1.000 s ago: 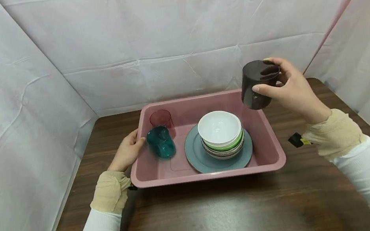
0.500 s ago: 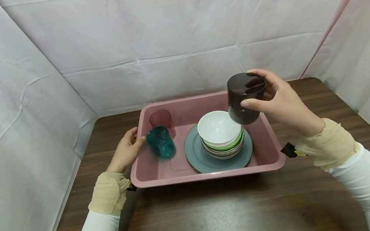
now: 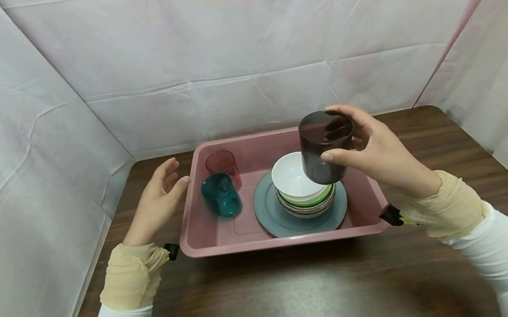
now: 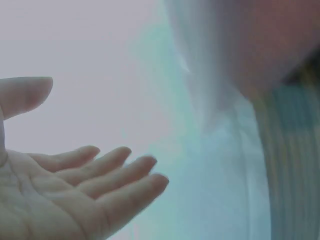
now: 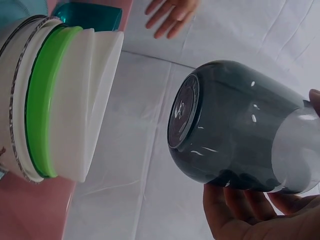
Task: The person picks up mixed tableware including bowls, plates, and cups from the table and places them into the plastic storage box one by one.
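Observation:
My right hand (image 3: 378, 153) grips a dark translucent cup (image 3: 326, 147) between thumb and fingers, held above the right part of a pink tub (image 3: 291, 240). In the right wrist view the cup (image 5: 235, 130) has its base toward the bowls (image 5: 60, 100). Inside the tub, a stack of bowls (image 3: 288, 175), white on top with a green one below, sits on a blue-grey plate (image 3: 269, 213). My left hand (image 3: 154, 203) is off the tub's left rim with its fingers loosely extended; the left wrist view shows its palm (image 4: 45, 200) holding nothing.
At the tub's left end a teal cup (image 3: 221, 196) leans over beside a red translucent cup (image 3: 221, 163). The tub stands on a dark wooden table (image 3: 304, 293). White curtains (image 3: 247, 44) hang behind and at both sides.
My right hand has moved left and down with the dark cup, from beyond the tub's right rim to over the bowls. My left hand has let go of the tub's rim and drawn back left.

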A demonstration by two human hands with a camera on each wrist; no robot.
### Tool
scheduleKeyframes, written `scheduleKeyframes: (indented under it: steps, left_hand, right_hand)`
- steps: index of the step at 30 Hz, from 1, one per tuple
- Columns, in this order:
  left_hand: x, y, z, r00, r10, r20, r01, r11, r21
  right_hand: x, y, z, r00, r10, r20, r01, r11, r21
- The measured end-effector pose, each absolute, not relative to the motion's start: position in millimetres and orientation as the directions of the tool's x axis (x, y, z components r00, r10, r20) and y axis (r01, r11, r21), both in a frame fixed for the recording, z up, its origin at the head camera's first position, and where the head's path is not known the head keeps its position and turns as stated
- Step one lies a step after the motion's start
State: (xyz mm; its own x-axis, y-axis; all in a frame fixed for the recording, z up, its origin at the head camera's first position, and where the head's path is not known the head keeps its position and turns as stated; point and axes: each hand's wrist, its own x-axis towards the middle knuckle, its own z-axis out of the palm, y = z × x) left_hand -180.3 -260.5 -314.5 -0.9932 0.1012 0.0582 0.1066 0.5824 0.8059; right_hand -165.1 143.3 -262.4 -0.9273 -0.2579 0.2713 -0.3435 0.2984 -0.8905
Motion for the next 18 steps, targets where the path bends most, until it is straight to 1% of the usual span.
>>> scheduleKeyframes:
  steps: [4, 8, 13, 18]
  left_hand:
    - [-171, -252, -299, -0.985, 0.129, 0.113, 0.166, 0.554, 0.816]
    - [-166, -234, -289, -0.973, 0.161, 0.164, 0.224, 0.495, 0.840]
    - [-164, -204, -288, -0.950, 0.217, 0.226, 0.297, 0.394, 0.870]
    - [-161, -174, -285, -0.915, 0.311, 0.257, 0.349, 0.290, 0.891]
  right_hand:
    - [-167, 139, -265, -0.914, -0.282, 0.292, -0.364, 0.250, -0.897]
    - [-168, 135, -267, -0.901, -0.293, 0.319, -0.394, 0.245, -0.886]
    - [-166, 129, -268, -0.891, -0.315, 0.327, -0.405, 0.228, -0.886]
    - [-164, 123, -270, -0.888, -0.348, 0.300, -0.388, 0.219, -0.895]
